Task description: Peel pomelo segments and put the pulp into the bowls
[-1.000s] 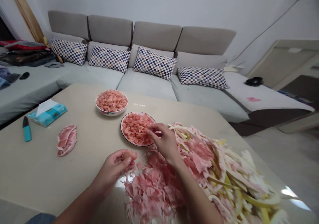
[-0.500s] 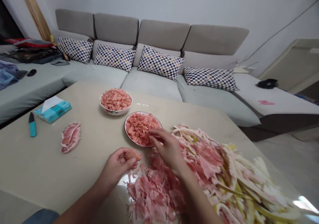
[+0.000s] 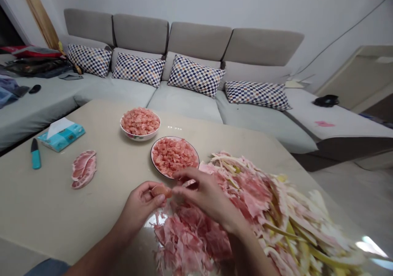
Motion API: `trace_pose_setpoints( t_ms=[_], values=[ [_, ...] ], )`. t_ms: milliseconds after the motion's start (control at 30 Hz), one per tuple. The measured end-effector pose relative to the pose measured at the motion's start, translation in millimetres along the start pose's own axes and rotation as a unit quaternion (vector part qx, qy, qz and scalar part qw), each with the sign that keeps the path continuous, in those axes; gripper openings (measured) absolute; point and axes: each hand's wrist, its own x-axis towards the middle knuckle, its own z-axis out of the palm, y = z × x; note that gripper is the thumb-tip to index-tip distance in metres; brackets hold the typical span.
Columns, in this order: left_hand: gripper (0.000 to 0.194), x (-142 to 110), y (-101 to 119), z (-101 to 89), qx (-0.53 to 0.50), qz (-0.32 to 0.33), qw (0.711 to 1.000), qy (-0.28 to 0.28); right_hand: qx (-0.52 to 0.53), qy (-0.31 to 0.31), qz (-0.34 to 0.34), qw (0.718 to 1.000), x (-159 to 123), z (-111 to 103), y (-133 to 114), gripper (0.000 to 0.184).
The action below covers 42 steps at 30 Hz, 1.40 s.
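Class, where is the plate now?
In the head view, the plate sits near centre, right of and nearer than the bowl, just beyond the right hand.

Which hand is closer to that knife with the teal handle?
Left. The left hand, holding a pink fruit piece, is to the right of the knife across the table; the right hand is farther away, beyond the left one.
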Motion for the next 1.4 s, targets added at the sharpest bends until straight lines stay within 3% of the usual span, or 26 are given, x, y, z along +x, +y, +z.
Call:
trace_pose_setpoints(
  t_ms=[67, 233, 533, 700, 967, 1267, 1400],
  values=[
    [0.029, -0.6, 1.4, -0.4, -0.01, 0.006, 1.0, -0.005, 0.013, -0.046, 0.011, 0.999, -4.6, 8.8, -4.5, 0.026],
    [0.034, -1.3, 5.9, 1.0, -0.016, 0.0, 1.0, 0.006, 0.033, -0.041, 0.022, 0.998, -4.5, 19.4, -0.6, 0.021],
    [0.028, -1.3, 4.9, -4.2, -0.016, 0.027, 0.999, -0.037, 0.056, -0.059, 0.042, 0.996, -2.4, 15.2, -7.0, 0.014],
    [0.027, -4.8, 9.7, -3.9, -0.014, 0.014, 0.999, -0.033, 0.121, -0.082, 0.086, 0.986, -1.1, 13.1, -4.8, 0.02],
    [0.023, -5.8, 11.3, -5.1, -0.027, 0.024, 0.999, -0.039, 0.09, -0.04, 0.066, 0.993, -5.0, 21.4, -5.5, 0.017],
    [0.018, -7.1, 13.1, -4.6, -0.054, 0.014, 0.996, -0.072, 0.139, -0.098, 0.097, 0.981, -1.2, 18.5, -8.1, 0.019],
    [0.018, -6.9, 12.6, -4.8, -0.061, 0.002, 0.995, -0.073, 0.113, -0.087, 0.083, 0.986, -2.4, 19.3, -8.7, 0.022]
  ],
)
